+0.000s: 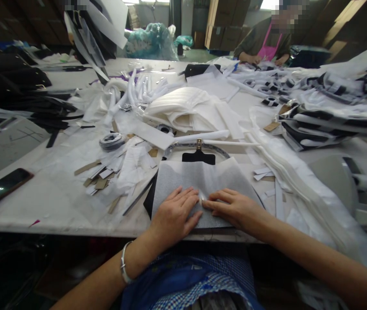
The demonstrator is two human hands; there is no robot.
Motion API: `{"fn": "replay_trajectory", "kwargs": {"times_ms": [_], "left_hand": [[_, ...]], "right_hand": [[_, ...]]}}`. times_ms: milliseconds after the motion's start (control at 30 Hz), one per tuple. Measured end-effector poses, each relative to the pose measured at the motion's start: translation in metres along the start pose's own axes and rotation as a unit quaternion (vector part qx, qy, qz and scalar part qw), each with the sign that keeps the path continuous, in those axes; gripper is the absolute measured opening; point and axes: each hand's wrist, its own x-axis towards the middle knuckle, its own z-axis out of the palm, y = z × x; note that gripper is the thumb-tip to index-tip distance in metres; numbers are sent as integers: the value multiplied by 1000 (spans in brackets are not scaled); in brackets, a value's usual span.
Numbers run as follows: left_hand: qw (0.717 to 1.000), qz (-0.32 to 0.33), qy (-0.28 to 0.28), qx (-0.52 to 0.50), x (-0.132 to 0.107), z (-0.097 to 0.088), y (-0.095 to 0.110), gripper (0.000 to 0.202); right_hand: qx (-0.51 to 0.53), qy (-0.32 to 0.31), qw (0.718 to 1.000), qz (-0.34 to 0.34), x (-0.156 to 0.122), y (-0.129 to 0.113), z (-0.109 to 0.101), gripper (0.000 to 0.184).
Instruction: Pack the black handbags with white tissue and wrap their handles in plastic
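Observation:
A greyish-white sheet (183, 176) lies over a black handbag (149, 202), whose dark corner shows at the left. Behind the sheet rise the bag's arched, wrapped handle (220, 149) and a black tab (198, 158) with a gold-coloured metal clasp (199, 144). My left hand (178, 211) rests flat on the sheet, fingers stretched out. From the right, my right hand (235, 206) lies on the same sheet with its fingers extended. Its fingertips touch a small shiny spot (202, 200) that I cannot make out clearly.
Scraps of paper and card (106, 174) lie to the left, by a wrapped coil (111, 141). A phone (4, 189) is at the left edge. White foam sheets (196, 107) are heaped behind the bag. Long plastic-wrapped strips (293, 181) run along the right. A co-worker (267, 45) works across the table.

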Motion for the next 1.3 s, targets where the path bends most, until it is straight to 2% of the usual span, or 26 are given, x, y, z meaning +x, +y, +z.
{"fn": "replay_trajectory", "kwargs": {"times_ms": [133, 233, 433, 633, 800, 967, 1133, 1233, 1300], "left_hand": [[1000, 7, 0, 8, 1, -1, 0, 32], [999, 22, -3, 24, 1, -1, -1, 33], [998, 42, -12, 55, 0, 0, 0, 32], [990, 17, -103, 94, 6, -12, 2, 39], [980, 26, -158, 118, 6, -23, -10, 56], [979, 62, -124, 151, -2, -25, -14, 61], [978, 73, -105, 163, 2, -25, -13, 59], [985, 78, -57, 145, 4, -15, -21, 50], [993, 59, -11, 106, 2, -7, -30, 42]], "right_hand": [[21, 30, 999, 26, -6, 0, 3, 35], [-4, 61, 998, 26, -11, -2, 9, 40], [-71, 14, 997, 18, -13, -5, 18, 41], [-99, -44, 992, 70, -12, -7, 9, 46], [-105, -64, 987, 106, -14, -8, 6, 58], [-128, 1, 986, 106, -23, -15, 16, 63], [-160, 40, 981, 100, -26, -15, 22, 62], [-170, 66, 980, 85, -26, -6, 26, 52], [-162, 74, 982, 69, -29, 3, 30, 47]]}}
